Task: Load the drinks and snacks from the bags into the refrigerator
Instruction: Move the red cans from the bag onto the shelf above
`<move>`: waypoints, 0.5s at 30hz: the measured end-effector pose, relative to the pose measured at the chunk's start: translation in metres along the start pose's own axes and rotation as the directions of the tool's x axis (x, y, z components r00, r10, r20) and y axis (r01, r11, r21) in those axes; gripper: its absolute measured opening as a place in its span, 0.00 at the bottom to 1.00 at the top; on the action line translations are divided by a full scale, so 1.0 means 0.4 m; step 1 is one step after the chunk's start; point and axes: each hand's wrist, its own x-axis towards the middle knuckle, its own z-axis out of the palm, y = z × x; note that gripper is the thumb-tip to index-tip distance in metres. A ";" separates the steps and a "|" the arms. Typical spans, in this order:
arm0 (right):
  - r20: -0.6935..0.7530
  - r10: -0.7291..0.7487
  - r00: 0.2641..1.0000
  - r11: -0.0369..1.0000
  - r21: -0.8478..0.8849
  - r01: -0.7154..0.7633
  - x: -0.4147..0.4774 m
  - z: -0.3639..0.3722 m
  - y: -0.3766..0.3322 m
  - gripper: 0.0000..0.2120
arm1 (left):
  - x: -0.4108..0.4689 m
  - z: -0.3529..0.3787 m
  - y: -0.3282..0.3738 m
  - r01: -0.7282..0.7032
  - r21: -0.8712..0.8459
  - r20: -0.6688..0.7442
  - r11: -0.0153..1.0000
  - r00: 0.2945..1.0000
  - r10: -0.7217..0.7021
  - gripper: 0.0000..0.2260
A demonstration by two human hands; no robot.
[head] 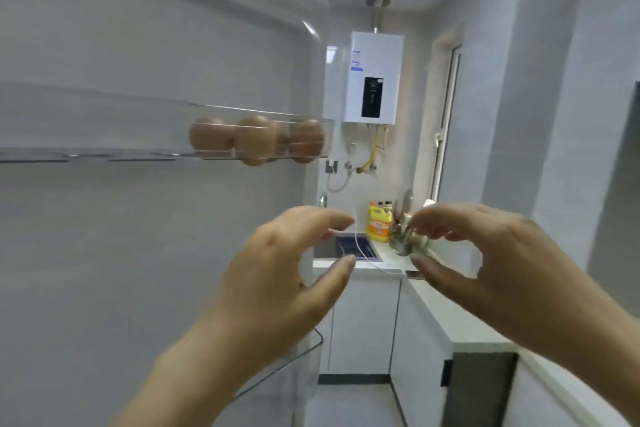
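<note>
The open refrigerator door [138, 236] fills the left half of the view, its inner side white. A clear door shelf [104, 154] on it carries several brown eggs [254, 139]. A lower clear shelf [298, 360] shows beneath my left wrist. My left hand [277, 274] is raised in mid-air beside the door's edge, fingers curved and apart, holding nothing. My right hand [485, 253] is raised opposite it, also curved and empty. No bags, drinks or snacks are in view.
Beyond the hands a white counter [450, 315] runs along the right wall to a sink [349, 248]. A yellow bottle [379, 224] and a faucet [403, 229] stand there. A white water heater [374, 76] hangs above. A dark appliance front [481, 388] sits under the counter.
</note>
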 end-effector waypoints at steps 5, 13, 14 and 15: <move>-0.017 0.184 0.983 0.965 -0.186 -0.184 -0.071 -0.051 0.137 0.19 | 0.091 0.219 0.008 -0.063 -0.228 0.103 0.972 0.991 0.089 0.14; -0.127 0.511 0.850 0.780 -0.348 -0.520 -0.172 -0.097 0.252 0.15 | 0.191 0.493 0.055 -0.121 -0.536 0.236 0.835 0.928 0.287 0.15; -0.143 0.550 0.823 0.745 -0.360 -0.561 -0.189 -0.099 0.260 0.14 | 0.194 0.526 0.066 -0.120 -0.570 0.259 0.813 0.913 0.316 0.15; -0.161 0.586 0.794 0.709 -0.372 -0.599 -0.209 -0.101 0.269 0.13 | 0.195 0.560 0.077 -0.118 -0.604 0.280 0.788 0.895 0.348 0.15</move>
